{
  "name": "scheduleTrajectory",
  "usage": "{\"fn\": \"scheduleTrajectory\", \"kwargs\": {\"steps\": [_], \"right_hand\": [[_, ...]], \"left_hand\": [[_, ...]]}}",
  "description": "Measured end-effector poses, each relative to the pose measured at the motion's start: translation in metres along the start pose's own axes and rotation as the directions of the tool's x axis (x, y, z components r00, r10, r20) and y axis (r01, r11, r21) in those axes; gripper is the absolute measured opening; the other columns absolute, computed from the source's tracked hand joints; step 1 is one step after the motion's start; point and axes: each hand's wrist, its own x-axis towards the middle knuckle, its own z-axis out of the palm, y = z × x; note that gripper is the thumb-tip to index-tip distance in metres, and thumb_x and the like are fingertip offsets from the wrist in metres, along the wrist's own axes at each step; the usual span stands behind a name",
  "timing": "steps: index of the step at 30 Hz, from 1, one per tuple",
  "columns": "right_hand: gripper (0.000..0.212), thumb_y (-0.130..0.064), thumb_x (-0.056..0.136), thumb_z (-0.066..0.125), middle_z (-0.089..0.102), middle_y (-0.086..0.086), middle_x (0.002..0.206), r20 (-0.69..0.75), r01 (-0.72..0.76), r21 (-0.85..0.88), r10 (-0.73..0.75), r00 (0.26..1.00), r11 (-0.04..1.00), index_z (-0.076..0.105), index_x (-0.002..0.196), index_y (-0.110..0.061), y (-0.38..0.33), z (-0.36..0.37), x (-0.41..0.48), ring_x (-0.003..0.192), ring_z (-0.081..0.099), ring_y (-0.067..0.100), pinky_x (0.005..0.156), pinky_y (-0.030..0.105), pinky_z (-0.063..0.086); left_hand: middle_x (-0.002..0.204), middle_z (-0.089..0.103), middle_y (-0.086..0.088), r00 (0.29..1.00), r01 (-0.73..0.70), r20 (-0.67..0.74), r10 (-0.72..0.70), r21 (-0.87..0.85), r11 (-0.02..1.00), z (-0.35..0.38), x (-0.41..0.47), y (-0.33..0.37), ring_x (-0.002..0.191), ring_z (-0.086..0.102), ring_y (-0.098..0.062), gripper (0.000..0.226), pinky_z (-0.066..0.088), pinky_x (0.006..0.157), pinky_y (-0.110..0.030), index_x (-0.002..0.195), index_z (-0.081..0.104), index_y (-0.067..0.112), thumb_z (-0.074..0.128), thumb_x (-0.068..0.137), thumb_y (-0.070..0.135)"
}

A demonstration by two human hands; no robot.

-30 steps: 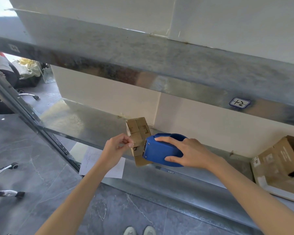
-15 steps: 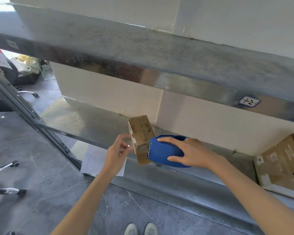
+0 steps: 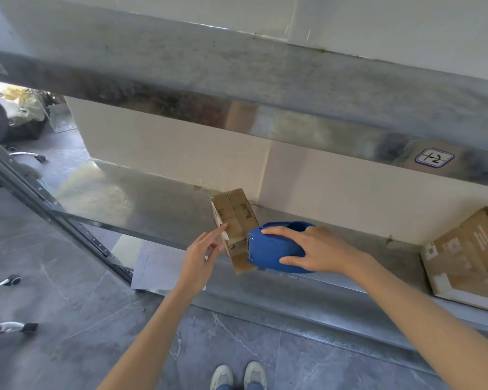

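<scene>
A small brown cardboard box (image 3: 233,213) lies on the metal shelf (image 3: 141,198), tilted with its near end past the shelf's front edge. My right hand (image 3: 310,250) grips a blue tape dispenser (image 3: 268,253) whose front end sits against the box's right side. My left hand (image 3: 202,256) is at the box's left edge with its fingers straight, the fingertips touching the box's side where a white strip shows.
A larger cardboard box (image 3: 471,251) sits on the same shelf at the far right. An upper shelf beam with a label (image 3: 434,158) runs overhead. A sheet of paper (image 3: 158,266) lies below the shelf. Chair legs (image 3: 3,282) stand on the grey floor at left.
My left hand has gone from a pinch on the box's left side to straight fingers touching it. The dispenser has stayed against the box, and the view shifted slightly.
</scene>
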Motion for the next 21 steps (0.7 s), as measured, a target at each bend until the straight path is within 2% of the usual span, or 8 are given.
{"fn": "scheduleTrajectory", "kwargs": {"steps": [4, 9, 12, 15, 18, 21], "right_hand": [[0.065, -0.053, 0.095, 0.049, 0.056, -0.012, 0.076, -0.010, -0.033, -0.017, 0.033, 0.999, 0.999, 0.006, 0.143, -0.064, -0.003, 0.002, 0.001, 0.062, 0.045, 0.006, 0.062, 0.023, 0.032], [0.065, -0.054, 0.095, 0.048, 0.046, -0.016, 0.067, -0.023, -0.071, -0.060, 0.070, 0.997, 0.996, 0.007, 0.145, -0.062, -0.003, 0.003, 0.001, 0.056, 0.042, 0.004, 0.061, 0.023, 0.030], [0.066, -0.055, 0.095, 0.049, 0.045, -0.014, 0.062, -0.031, -0.087, -0.077, 0.085, 0.996, 0.993, 0.008, 0.146, -0.061, -0.001, 0.005, 0.001, 0.055, 0.042, 0.005, 0.063, 0.025, 0.033], [0.066, -0.055, 0.095, 0.049, 0.042, -0.014, 0.059, -0.034, -0.100, -0.102, 0.097, 0.995, 0.990, 0.008, 0.146, -0.061, -0.001, 0.003, 0.001, 0.054, 0.040, 0.005, 0.059, 0.022, 0.031], [0.066, -0.055, 0.094, 0.049, 0.040, -0.015, 0.059, -0.041, -0.095, -0.124, 0.091, 0.995, 0.988, 0.006, 0.144, -0.064, 0.000, 0.001, 0.000, 0.054, 0.040, 0.004, 0.054, 0.015, 0.024], [0.066, -0.055, 0.094, 0.049, 0.040, -0.014, 0.058, -0.037, -0.094, -0.132, 0.090, 0.995, 0.987, 0.007, 0.144, -0.064, 0.000, 0.001, 0.001, 0.052, 0.040, 0.004, 0.053, 0.015, 0.024]], "left_hand": [[0.084, 0.061, 0.005, 1.000, -0.014, -0.016, 0.014, -0.017, 1.000, 0.003, 0.003, -0.008, 0.082, 0.058, -0.011, 0.044, 0.049, 0.077, -0.021, 0.132, 0.060, 0.025, 0.058, 0.095, 0.001], [0.082, 0.066, 0.009, 0.997, -0.065, -0.043, 0.062, -0.075, 0.995, 0.010, 0.008, -0.014, 0.085, 0.063, -0.008, 0.042, 0.050, 0.084, -0.017, 0.125, 0.063, 0.027, 0.063, 0.092, 0.000], [0.080, 0.059, 0.011, 0.994, -0.112, -0.015, 0.112, -0.006, 0.994, 0.009, 0.010, -0.020, 0.078, 0.059, -0.013, 0.045, 0.051, 0.078, -0.024, 0.126, 0.064, 0.027, 0.070, 0.088, 0.004], [0.085, 0.048, 0.018, 0.980, -0.191, -0.042, 0.196, 0.096, 0.977, 0.007, 0.017, -0.025, 0.079, 0.049, -0.010, 0.046, 0.044, 0.072, -0.026, 0.121, 0.068, 0.029, 0.078, 0.081, 0.008], [0.104, 0.051, 0.008, 0.959, -0.256, -0.070, 0.274, 0.194, 0.947, 0.004, 0.027, -0.025, 0.093, 0.047, -0.015, 0.036, 0.044, 0.076, -0.028, 0.111, 0.074, 0.025, 0.080, 0.079, 0.011], [0.127, 0.060, -0.007, 0.936, -0.344, 0.007, 0.353, 0.242, 0.907, -0.002, 0.038, -0.023, 0.122, 0.051, -0.031, 0.023, 0.045, 0.095, -0.041, 0.101, 0.076, 0.015, 0.079, 0.080, 0.007]]}}
